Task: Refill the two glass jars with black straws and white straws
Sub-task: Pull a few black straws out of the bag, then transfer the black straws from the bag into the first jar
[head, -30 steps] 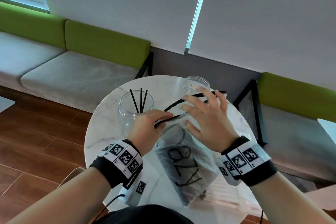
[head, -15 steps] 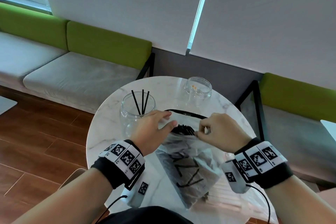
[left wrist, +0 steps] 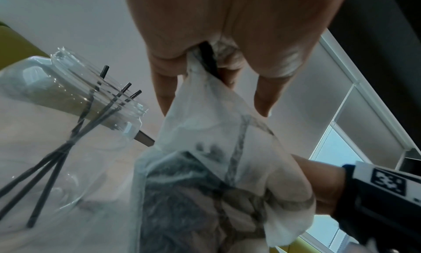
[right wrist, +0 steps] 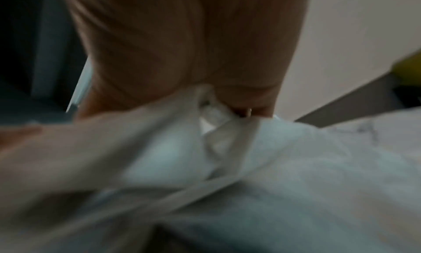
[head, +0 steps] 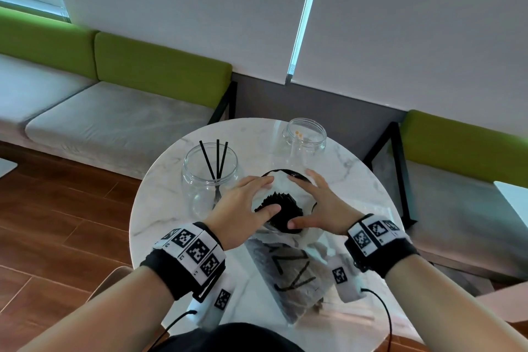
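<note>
On the round marble table (head: 160,208) a translucent plastic bag (head: 288,268) with black writing holds a bundle of black straws (head: 281,203), whose ends show in its wide mouth. My left hand (head: 245,208) grips the mouth's left side and my right hand (head: 320,206) its right side, thumbs on the near edge. The left wrist view shows the bag's film (left wrist: 216,130) pinched in my left hand (left wrist: 205,40). The right wrist view is blurred, with film (right wrist: 296,158) bunched at my right hand (right wrist: 193,40). A glass jar (head: 200,180) to the left holds three black straws (head: 217,157). A smaller glass jar (head: 307,140) stands behind.
Grey benches with green backs (head: 160,66) run along the wall behind the table and to the right (head: 463,146). The floor (head: 57,223) is wood. A chair edge (head: 114,280) shows at lower left. Something pale (head: 343,320) lies under the bag near the table's front edge.
My right hand came down from above the bag and took hold of its mouth. Both hands have spread the mouth wide, and the black straw ends now show inside it.
</note>
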Tool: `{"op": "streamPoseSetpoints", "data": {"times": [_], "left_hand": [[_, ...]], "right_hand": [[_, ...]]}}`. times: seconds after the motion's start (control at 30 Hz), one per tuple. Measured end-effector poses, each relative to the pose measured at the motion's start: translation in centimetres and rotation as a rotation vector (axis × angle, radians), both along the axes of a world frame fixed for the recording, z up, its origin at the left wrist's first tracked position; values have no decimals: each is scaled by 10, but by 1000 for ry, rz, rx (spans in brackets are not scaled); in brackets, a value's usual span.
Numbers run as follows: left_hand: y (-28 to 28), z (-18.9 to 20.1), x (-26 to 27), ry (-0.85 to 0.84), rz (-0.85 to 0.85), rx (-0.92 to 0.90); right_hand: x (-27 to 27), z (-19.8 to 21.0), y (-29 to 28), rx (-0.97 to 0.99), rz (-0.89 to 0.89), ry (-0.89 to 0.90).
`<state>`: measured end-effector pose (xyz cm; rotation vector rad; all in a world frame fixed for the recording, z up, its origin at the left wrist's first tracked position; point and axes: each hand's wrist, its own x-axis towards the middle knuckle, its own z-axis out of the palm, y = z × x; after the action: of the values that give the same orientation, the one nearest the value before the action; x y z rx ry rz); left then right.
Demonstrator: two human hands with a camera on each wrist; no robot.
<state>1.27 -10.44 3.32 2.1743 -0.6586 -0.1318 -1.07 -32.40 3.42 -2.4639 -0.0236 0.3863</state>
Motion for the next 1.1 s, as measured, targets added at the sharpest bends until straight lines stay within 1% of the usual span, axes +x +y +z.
{"op": "streamPoseSetpoints", "data": {"times": [0.1, 0.17, 0.3, 0.43, 0.5, 0.6, 0.67, 0.8, 0.87, 0.97, 1.03, 1.1], "left_hand": [[3, 2, 1, 6, -20, 21], [8, 3, 3, 2, -29, 28], [16, 4, 6, 10, -38, 20], [17, 4, 8, 10, -13, -8], [19, 3, 10, 27, 15, -34], [22, 2, 12, 46, 48, -68], [22, 3, 10, 50, 50, -65], [20, 6, 8, 73, 57, -52], [20, 8, 9, 99, 60, -61], [22, 11, 9, 124, 63, -66], [23, 11, 9, 148, 59, -69], [23, 11, 8, 162, 56, -65]], "right_hand": [[9, 0, 4, 24, 58, 151], [10, 3, 5, 25, 93, 205], [13, 8, 7, -143, 180, 187], [18, 4, 11, -229, 115, 115], [18, 5, 10, -195, 111, 132], [15, 11, 7, -57, 131, 191], [14, 11, 6, 2, 140, 214], [12, 8, 11, 5, 253, 303], [12, 10, 13, 31, 272, 331], [5, 20, 15, -4, 285, 423], [-1, 22, 19, -88, 329, 476], [-4, 17, 26, -154, 318, 425]]}}
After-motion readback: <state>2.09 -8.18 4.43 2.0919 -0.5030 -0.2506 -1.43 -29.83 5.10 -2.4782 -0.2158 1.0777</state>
